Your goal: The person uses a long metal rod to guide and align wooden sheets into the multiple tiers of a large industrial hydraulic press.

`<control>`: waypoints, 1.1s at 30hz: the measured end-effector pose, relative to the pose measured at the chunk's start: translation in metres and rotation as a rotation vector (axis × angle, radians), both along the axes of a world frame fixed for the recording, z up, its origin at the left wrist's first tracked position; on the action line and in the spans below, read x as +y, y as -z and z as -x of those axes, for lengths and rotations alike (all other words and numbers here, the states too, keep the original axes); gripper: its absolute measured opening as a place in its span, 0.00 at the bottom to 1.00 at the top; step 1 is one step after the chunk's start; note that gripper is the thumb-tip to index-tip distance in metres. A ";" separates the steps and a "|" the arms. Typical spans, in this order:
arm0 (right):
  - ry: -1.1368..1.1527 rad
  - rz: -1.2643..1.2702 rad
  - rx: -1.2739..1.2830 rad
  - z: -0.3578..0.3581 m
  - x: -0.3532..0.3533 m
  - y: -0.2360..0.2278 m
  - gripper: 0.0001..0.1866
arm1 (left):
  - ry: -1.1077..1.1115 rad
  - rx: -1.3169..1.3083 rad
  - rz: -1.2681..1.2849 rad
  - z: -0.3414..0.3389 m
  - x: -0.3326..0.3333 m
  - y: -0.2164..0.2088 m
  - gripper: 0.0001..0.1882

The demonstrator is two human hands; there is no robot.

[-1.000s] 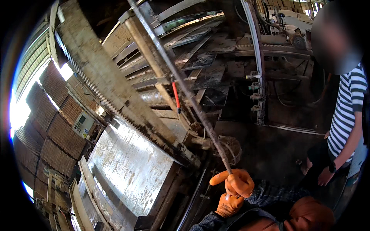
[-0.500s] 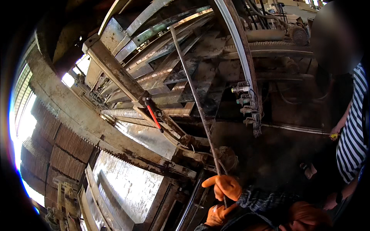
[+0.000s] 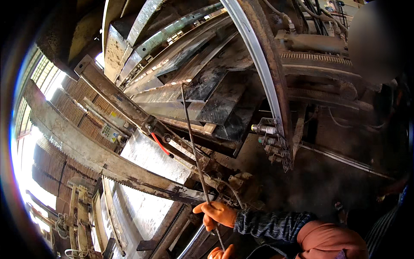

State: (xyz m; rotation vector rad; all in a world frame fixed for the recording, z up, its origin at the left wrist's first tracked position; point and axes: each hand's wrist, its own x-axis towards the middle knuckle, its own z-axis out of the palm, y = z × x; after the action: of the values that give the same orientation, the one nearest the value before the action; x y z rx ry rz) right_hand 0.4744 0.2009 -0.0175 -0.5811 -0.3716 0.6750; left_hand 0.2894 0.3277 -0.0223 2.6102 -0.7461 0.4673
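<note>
Both my hands wear orange gloves and grip a long, thin rod (image 3: 192, 140) that slants up and away to the left. My right hand (image 3: 215, 214) is closed round it, with the index finger reaching out past the rod. Lower down, my left hand (image 3: 222, 252) closes on the rod's near end; the bottom edge cuts off much of it. The rod's far tip appears against the front edge of a stack of dark, flat plates (image 3: 215, 103); whether it touches cannot be told.
A toothed curved beam (image 3: 108, 157) crosses the left side. Behind the rod runs a rusty machine arm (image 3: 114, 93) with a red lever (image 3: 161, 145). A metal upright (image 3: 258, 56) carries cylindrical fittings (image 3: 269, 134). Pale sheets (image 3: 146, 207) lie lower left. A person in a striped top (image 3: 384, 224) is at right.
The rod's far tip has come down from above the stack to its front edge. Both hands appear further left and lower. My view has shifted, and the person at right shows less.
</note>
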 end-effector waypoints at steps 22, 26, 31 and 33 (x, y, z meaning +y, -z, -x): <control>-0.681 0.021 -0.375 0.036 0.029 -0.035 0.17 | -0.556 -0.344 0.243 0.052 -0.030 -0.024 0.19; -0.868 0.110 -0.624 0.078 0.067 -0.061 0.12 | -0.632 -0.231 0.406 0.074 0.015 -0.025 0.20; -1.086 0.174 -0.688 0.125 0.177 -0.085 0.12 | -0.711 -0.162 0.516 0.114 0.102 -0.017 0.22; -1.126 0.255 -0.526 0.140 0.219 -0.098 0.12 | -0.746 -0.136 0.563 0.134 0.141 -0.016 0.22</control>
State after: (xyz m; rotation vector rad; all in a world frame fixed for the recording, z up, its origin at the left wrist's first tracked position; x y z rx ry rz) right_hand 0.3341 0.4195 0.0806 -0.7767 -1.1531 1.6700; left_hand 0.1552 0.4686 -0.0064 2.2336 0.3370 0.9088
